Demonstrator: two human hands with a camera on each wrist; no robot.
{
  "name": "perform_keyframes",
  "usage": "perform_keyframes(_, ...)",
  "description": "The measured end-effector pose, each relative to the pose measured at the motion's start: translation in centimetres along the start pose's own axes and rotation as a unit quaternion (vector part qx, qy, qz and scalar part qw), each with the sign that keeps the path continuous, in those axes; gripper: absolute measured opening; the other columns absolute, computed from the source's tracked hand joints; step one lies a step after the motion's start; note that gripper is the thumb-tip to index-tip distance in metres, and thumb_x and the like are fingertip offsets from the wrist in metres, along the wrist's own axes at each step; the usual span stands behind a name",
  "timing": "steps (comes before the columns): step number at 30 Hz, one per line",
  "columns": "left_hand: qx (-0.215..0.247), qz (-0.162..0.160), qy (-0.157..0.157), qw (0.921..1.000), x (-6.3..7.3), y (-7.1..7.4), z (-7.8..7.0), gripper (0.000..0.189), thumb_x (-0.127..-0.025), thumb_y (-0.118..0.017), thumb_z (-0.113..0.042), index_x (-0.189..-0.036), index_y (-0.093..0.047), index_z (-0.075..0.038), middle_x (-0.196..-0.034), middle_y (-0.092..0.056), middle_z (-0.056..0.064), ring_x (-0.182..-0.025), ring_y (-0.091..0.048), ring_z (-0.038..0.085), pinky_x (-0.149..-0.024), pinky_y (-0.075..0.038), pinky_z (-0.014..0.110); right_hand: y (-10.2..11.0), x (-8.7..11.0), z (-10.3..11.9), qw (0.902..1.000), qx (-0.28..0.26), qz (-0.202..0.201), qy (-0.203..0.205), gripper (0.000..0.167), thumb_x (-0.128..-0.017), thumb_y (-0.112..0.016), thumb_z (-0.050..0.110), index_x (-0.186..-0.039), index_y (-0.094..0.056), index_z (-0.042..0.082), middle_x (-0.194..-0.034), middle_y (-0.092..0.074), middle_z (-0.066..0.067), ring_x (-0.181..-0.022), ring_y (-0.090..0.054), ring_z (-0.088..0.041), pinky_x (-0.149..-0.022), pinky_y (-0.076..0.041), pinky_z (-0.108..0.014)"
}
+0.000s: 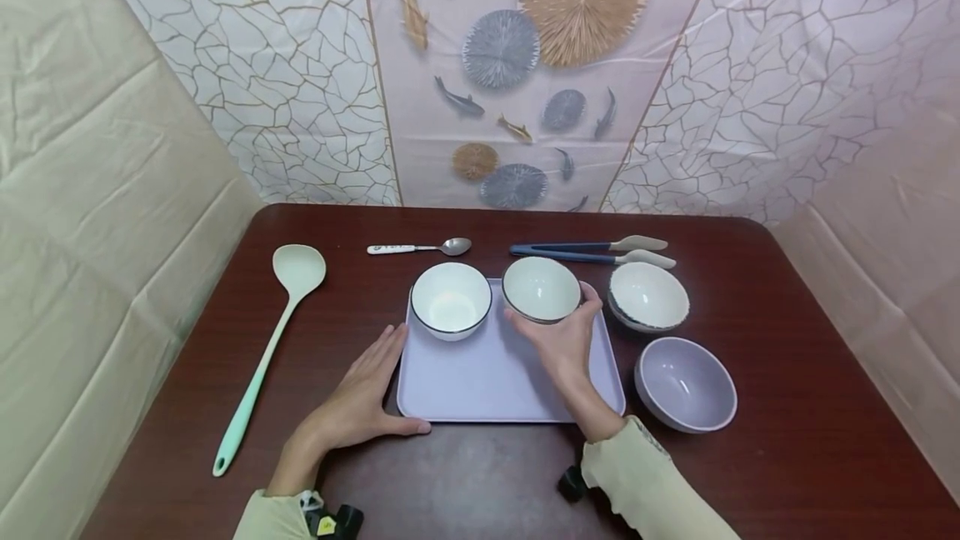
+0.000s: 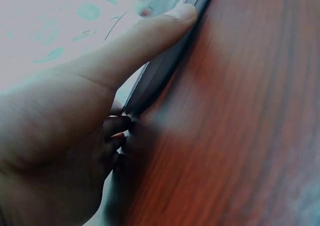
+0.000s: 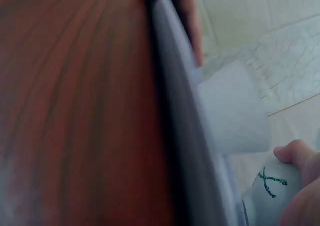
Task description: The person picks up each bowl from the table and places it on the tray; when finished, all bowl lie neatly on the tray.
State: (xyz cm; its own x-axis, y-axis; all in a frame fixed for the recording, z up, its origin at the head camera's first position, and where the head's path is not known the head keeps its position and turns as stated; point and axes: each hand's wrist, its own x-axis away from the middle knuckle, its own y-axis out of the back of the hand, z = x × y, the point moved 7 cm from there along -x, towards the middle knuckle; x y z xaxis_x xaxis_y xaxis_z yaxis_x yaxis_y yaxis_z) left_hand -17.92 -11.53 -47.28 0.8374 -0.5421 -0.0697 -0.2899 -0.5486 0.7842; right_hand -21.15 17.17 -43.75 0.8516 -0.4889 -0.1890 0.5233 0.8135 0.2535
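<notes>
A pale lilac tray [image 1: 480, 394] lies on the table with two dark-rimmed white bowls over its back half. My right hand [image 1: 566, 348] grips the right white bowl [image 1: 540, 286], thumb at the near side and fingers around its right side. Dark green marks show on this bowl [image 3: 274, 186] in the right wrist view. Whether its base touches the tray, I cannot tell. The left white bowl [image 1: 452, 298] stands upright on the tray. My left hand [image 1: 363, 398] rests at the tray's front left corner, fingers straight along the left edge and thumb [image 2: 172, 23] against the front edge.
Right of the tray are a white bowl with a dark, uneven rim [image 1: 648, 297] and a lilac bowl [image 1: 686, 384]. Blue-handled tongs [image 1: 562, 252] and a spoon [image 1: 453, 247] lie behind it. A mint-green ladle [image 1: 266, 357] lies to the left. A patterned cloth [image 1: 495, 132] hangs behind the table.
</notes>
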Motion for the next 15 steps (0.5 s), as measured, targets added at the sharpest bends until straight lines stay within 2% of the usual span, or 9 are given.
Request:
perform_keyframes(4,-0.005,-0.004,-0.007,1.0,-0.1,0.1,-0.1,0.13,-0.068,-0.079,-0.065,-0.157,-0.008,-0.003,-0.162,-0.01,0.014,-0.148,-0.005,0.031,-0.113,-0.015,0.056,-0.2,-0.3,-1.1,0.9998,0.017,-0.005,0.0,0.113,-0.056,-0.097,0.021,-0.141,-0.025,0.003,-0.137,-0.036,-0.017,-0.123,-0.046,-0.026,-0.104,-0.035,-0.037)
perform_keyframes(9,-0.005,0.004,0.004,1.0,-0.2,0.1,0.0,0.13,-0.068,-0.079,-0.065,-0.157,-0.006,-0.005,-0.163,-0.008,0.012,-0.149,-0.002,0.027,-0.114,-0.013,0.054,-0.2,-0.4,-1.3,0.9997,0.023,-0.006,0.003,0.113,-0.056,-0.097,0.023,-0.142,-0.025,0.004,-0.138,-0.035,-0.016,-0.123,-0.046,-0.026,-0.103,-0.036,-0.038)
perform_keyframes(15,-0.008,0.008,0.01,0.9999,-0.1,0.0,0.2,0.131,-0.068,-0.077,-0.068,-0.158,-0.005,-0.006,-0.163,-0.008,0.01,-0.149,-0.002,0.027,-0.114,-0.013,0.053,-0.3,-0.3,-1.4,0.9991,0.04,0.011,0.007,0.119,-0.056,-0.097,0.026,-0.144,-0.021,0.004,-0.142,-0.03,-0.016,-0.129,-0.039,-0.025,-0.107,-0.032,-0.038)
